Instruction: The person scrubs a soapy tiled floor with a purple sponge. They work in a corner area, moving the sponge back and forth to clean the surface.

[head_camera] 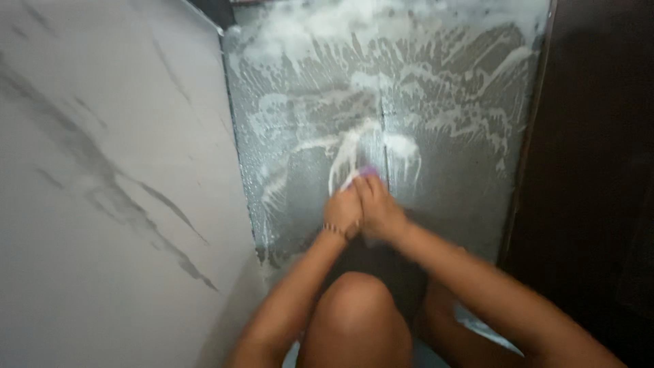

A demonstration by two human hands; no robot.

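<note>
Both my hands press together on a small purple scrubber point(368, 171) against a grey tiled floor point(449, 184) smeared with white soap foam. My left hand point(343, 208), with a bead bracelet at the wrist, sits to the left of the scrubber. My right hand point(379, 208) lies over it from the right. Only the scrubber's far tip shows beyond my fingers. My bent knee point(354, 307) is below the hands.
A white marble-patterned wall point(102, 191) rises on the left, meeting the floor along a dark edge. A dark panel or door point(593, 170) stands at the right. Foam streaks point(354, 41) cover the far part of the floor.
</note>
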